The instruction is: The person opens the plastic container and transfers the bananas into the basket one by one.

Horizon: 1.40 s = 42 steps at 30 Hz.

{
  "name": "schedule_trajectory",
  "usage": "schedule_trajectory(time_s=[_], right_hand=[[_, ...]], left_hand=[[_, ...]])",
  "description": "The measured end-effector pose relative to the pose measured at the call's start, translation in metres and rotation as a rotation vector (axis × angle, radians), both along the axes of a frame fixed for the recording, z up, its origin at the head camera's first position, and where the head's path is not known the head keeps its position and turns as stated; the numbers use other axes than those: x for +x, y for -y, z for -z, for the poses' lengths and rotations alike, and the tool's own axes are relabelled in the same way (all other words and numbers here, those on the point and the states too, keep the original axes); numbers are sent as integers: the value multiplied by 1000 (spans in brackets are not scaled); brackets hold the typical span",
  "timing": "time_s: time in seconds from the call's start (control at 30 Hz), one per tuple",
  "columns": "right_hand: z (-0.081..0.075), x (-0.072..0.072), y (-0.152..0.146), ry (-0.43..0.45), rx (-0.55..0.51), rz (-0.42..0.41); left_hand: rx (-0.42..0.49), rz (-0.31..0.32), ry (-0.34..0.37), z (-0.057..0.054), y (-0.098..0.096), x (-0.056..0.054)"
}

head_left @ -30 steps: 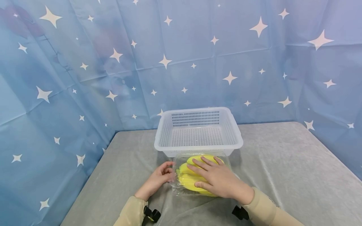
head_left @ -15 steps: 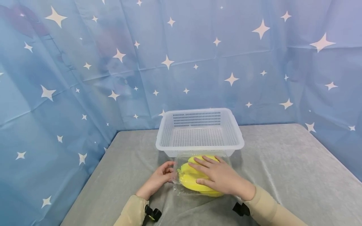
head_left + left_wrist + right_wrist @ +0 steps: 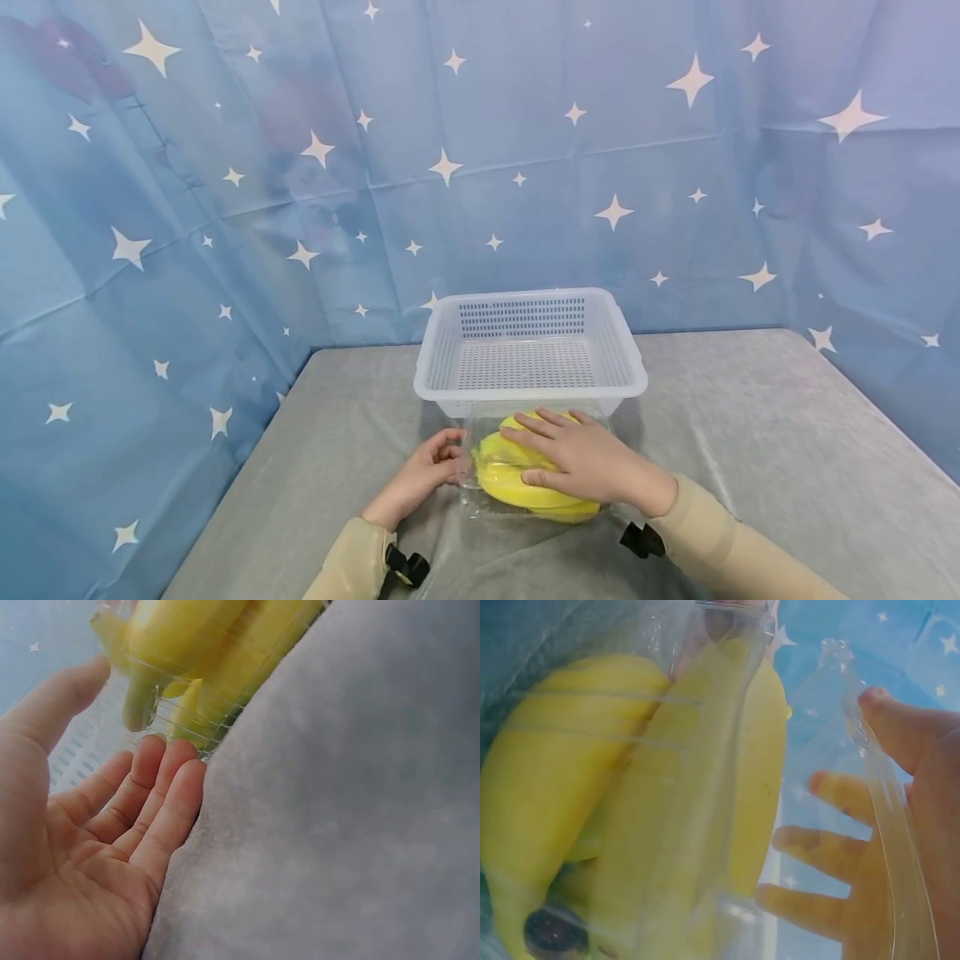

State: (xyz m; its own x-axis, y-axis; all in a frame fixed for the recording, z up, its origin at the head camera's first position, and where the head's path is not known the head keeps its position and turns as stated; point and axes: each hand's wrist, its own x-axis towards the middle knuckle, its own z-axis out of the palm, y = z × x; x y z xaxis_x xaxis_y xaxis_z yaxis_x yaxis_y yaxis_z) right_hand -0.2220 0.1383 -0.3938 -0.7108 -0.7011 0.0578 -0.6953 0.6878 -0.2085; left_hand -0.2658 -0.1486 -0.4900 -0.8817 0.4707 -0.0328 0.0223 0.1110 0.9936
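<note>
A clear plastic box [image 3: 480,417] holding several yellow bananas [image 3: 517,487] sits in front of the basket. My left hand [image 3: 420,475] stays at the box's left end, its fingers loosely bent near the wall; in the left wrist view the palm [image 3: 82,877] is bare and grips nothing. Across the lid lies my right hand [image 3: 596,467], fingers spread above the bananas. Seen from the right wrist, the raised lid edge [image 3: 889,825] passes in front of that hand, and the bananas [image 3: 645,817] are blurred behind plastic. A dark round spot [image 3: 555,930] shows at the banana's lower end.
A white perforated basket [image 3: 528,393] stands right behind the box. Both rest on a grey cloth-covered table [image 3: 750,450]. A blue curtain with white stars [image 3: 525,200] hangs along the back and sides.
My right hand has shifted only slightly on the lid, and more of the front banana shows toward the right. The left hand keeps its place. The head view has moved a little.
</note>
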Motion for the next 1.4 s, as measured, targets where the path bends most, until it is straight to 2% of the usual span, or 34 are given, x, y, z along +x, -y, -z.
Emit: schedule_trajectory(time_s=[0.77, 1.07, 1.4], right_hand=[[10, 7, -10, -27, -100, -31], [2, 12, -17, -12, -75, -5], [-19, 19, -30, -111, -115, 37]], left_hand=[[-4, -2, 5, 1, -1, 0], [-3, 3, 5, -1, -2, 2], [-13, -10, 12, -2, -3, 2]])
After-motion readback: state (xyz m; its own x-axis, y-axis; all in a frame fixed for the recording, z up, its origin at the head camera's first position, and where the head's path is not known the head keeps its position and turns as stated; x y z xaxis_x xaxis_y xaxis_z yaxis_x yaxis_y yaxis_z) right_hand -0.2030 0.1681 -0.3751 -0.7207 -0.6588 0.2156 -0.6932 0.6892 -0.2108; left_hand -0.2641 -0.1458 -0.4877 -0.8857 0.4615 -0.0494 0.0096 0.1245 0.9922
